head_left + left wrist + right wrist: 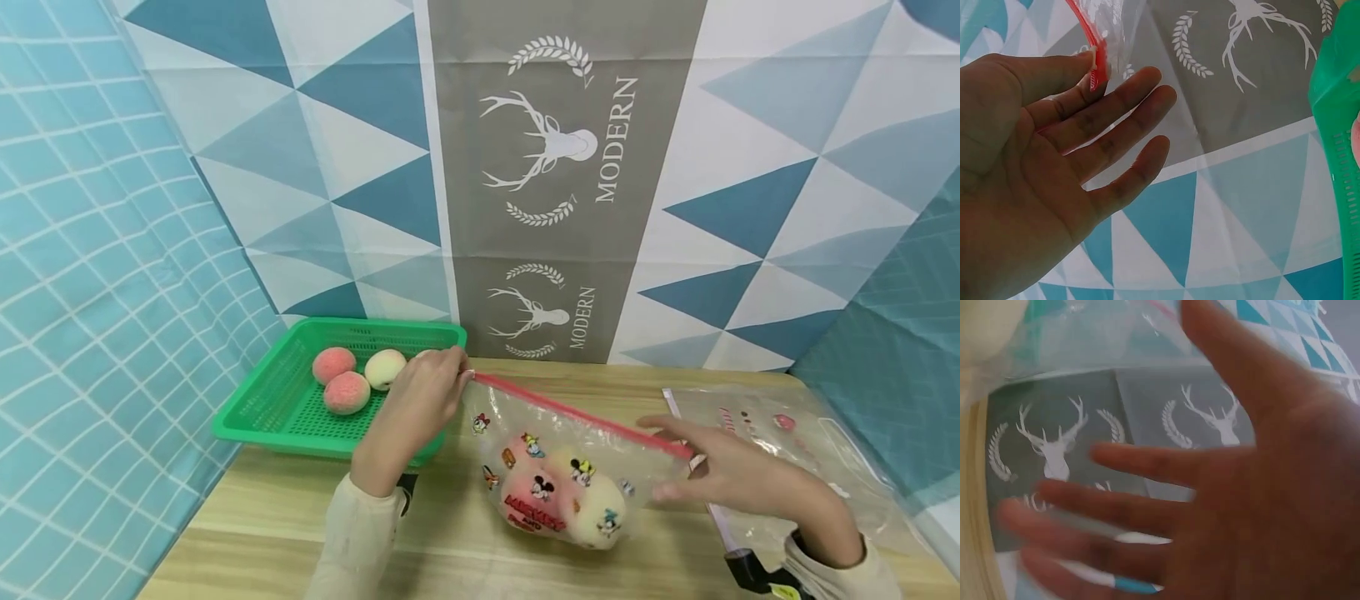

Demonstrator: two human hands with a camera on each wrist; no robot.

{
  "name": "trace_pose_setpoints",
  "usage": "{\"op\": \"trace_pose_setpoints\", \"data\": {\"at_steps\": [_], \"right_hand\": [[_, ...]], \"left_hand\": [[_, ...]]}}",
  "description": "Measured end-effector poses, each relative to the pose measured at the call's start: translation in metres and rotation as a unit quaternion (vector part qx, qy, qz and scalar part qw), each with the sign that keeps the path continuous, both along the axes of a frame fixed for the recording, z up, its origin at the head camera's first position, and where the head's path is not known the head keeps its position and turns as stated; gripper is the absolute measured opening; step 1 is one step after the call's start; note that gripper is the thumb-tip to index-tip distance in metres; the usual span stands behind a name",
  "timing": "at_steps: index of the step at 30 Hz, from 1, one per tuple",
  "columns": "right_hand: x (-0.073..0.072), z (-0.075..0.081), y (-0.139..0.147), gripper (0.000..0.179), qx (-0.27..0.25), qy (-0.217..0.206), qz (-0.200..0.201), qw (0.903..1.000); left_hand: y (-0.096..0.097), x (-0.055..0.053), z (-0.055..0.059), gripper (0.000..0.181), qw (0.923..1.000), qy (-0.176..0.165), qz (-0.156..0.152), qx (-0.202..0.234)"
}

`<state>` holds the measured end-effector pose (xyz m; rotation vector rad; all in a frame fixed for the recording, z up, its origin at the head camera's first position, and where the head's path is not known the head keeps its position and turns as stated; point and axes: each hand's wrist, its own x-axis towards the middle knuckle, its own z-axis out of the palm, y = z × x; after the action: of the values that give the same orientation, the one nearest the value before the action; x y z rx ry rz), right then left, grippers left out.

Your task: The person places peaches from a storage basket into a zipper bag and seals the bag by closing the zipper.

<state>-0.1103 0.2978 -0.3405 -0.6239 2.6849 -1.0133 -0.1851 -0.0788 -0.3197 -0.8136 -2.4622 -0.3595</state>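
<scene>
A clear zip bag (558,483) with a red zip strip and cartoon prints holds several pink and pale yellow peaches. Its upper left corner is pinched between thumb and forefinger of my left hand (420,396). The left wrist view shows the thumb on a small white slider (1093,57) on the red strip, the other fingers extended. At the bag's right end, my right hand (731,471) has its fingers spread around the strip. In the right wrist view those fingers (1141,462) look straight and somewhat blurred, with nothing gripped between them.
A green basket (258,408) with several peaches (347,393) stands at the back left of the wooden table (255,517). Another clear zip bag (795,442) lies flat at the right. A patterned cloth (360,150) hangs behind the table.
</scene>
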Motion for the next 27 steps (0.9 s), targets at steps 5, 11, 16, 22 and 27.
{"op": "trace_pose_setpoints", "data": {"at_steps": [5, 11, 16, 22, 27], "right_hand": [[0.002, -0.007, -0.018, 0.077, 0.022, -0.015, 0.062, 0.9977], [-0.003, -0.011, -0.025, 0.042, -0.029, 0.017, 0.093, 0.9951], [-0.019, -0.020, -0.025, 0.029, -0.128, 0.016, 0.068, 0.9893], [-0.035, -0.039, -0.030, 0.030, -0.212, 0.067, 0.002, 0.9750], [-0.044, -0.047, -0.027, 0.035, -0.222, 0.089, -0.054, 0.9696]], "left_hand": [[-0.002, 0.000, -0.002, 0.010, 0.9999, -0.010, -0.002, 0.005], [-0.004, -0.001, -0.002, 0.005, 0.9996, -0.020, -0.009, 0.018], [-0.005, -0.001, -0.001, 0.011, 0.9996, -0.009, -0.017, 0.022], [-0.001, 0.008, 0.005, 0.029, 0.9997, -0.003, -0.013, 0.022], [0.012, 0.013, 0.006, 0.028, 0.9991, -0.010, -0.037, 0.019]]}}
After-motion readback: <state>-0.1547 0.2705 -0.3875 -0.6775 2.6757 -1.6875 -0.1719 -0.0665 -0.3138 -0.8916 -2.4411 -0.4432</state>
